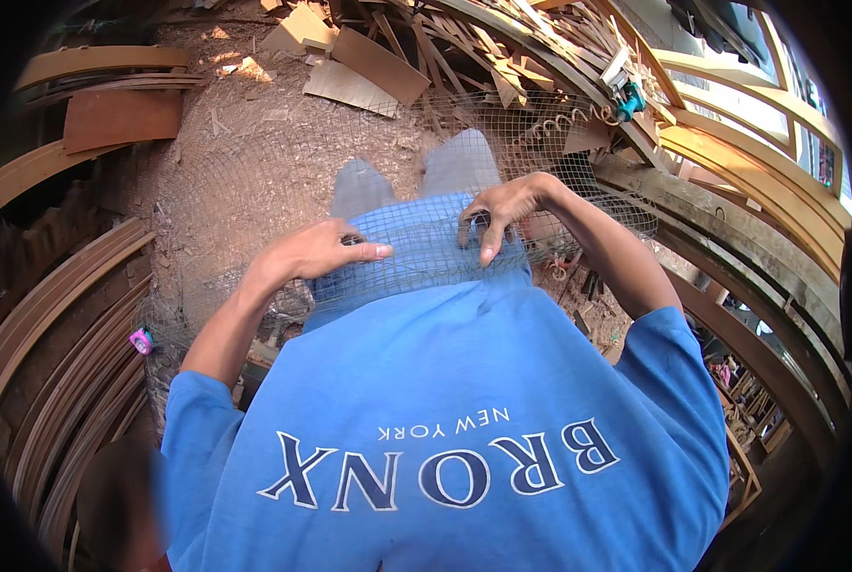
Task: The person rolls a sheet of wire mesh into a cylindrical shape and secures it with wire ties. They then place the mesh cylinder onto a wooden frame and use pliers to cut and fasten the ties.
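A sheet of grey wire mesh [402, 276] lies across my lap, with a curled edge running along my waist. The mesh spreads out to both sides and over the ground ahead of my knees. My left hand [316, 250] grips that near edge, its thumb lying along the top and its other fingers mostly hidden. To the right, my right hand [504, 212] bends over the same mesh, thumb and fingers curled onto the wires. A stretch of the mesh runs between the two hands.
Stacked curved wooden strips [59, 315] stand at left, near a small pink tape measure [141, 340]. Offcut boards [369, 71] and scrap slats [492, 43] lie ahead. A teal power tool [629, 101] with a coiled hose [564, 126] rests by wooden beams [759, 267] at right.
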Available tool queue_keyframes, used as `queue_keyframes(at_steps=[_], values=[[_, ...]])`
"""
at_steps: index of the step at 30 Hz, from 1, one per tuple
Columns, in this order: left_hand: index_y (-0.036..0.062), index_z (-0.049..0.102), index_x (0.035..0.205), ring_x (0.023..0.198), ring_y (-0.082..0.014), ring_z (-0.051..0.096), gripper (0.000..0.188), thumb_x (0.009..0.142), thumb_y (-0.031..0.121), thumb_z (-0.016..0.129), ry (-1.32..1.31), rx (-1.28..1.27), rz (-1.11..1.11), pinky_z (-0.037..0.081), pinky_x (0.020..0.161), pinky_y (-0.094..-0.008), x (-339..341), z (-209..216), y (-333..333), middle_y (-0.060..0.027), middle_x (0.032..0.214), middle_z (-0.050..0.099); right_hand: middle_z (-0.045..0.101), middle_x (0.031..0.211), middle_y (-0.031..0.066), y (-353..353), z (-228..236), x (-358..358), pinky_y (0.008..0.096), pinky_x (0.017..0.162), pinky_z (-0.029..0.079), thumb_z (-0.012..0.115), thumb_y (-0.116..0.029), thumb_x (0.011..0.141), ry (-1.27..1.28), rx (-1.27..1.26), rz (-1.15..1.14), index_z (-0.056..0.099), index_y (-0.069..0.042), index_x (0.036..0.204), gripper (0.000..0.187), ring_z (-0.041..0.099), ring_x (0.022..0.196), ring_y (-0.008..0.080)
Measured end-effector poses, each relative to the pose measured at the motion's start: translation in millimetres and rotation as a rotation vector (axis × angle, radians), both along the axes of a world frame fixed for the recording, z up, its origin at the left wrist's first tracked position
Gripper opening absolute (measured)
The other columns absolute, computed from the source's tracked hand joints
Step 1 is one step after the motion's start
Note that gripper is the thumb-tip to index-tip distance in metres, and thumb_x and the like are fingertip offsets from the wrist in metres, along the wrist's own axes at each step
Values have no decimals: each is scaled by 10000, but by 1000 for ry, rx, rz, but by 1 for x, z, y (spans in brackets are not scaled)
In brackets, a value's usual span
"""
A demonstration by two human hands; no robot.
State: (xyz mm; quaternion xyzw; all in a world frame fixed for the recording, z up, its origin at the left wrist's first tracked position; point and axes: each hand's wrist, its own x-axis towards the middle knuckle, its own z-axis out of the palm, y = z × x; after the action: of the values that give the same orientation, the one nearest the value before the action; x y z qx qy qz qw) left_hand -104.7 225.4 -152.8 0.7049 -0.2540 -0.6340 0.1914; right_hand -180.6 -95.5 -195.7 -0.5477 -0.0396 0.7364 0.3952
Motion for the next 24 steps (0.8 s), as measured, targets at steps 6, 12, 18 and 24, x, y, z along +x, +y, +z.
queue_keyframes(at_steps=[6, 12, 18, 24], values=[[17, 610, 1278, 1041, -383, 663, 999, 705, 835, 608, -490, -144, -114, 500, 922, -501, -20, 23, -12, -216, 1123, 680, 683, 1063, 195, -9, -24, -19, 423, 784, 604, 863, -499, 615, 218, 110, -188, 598, -9, 1278, 866, 702, 936, 286], [17, 599, 1302, 1076, -376, 662, 1105, 612, 879, 631, -308, 2, -81, 506, 923, -531, -12, -12, -17, -235, 1132, 680, 670, 1114, 197, -19, -40, 9, 463, 887, 556, 778, -621, 714, -32, -23, -158, 614, 17, 1252, 850, 680, 1024, 317], [38, 611, 1340, 1195, -400, 608, 1122, 596, 876, 633, -39, -15, -11, 475, 989, -577, -2, -58, -19, -266, 1229, 650, 668, 1166, 223, -21, -8, 7, 469, 993, 499, 575, -803, 783, -347, -318, -62, 648, 0, 1257, 936, 606, 1202, 332], [61, 619, 1339, 1214, -432, 585, 1042, 684, 869, 570, 336, 131, 26, 410, 1007, -653, 8, -90, -29, -255, 1232, 653, 650, 1223, 237, 12, 17, -13, 510, 1002, 485, 555, -926, 645, -1082, -251, 142, 528, -93, 1405, 1128, 599, 1193, 396]])
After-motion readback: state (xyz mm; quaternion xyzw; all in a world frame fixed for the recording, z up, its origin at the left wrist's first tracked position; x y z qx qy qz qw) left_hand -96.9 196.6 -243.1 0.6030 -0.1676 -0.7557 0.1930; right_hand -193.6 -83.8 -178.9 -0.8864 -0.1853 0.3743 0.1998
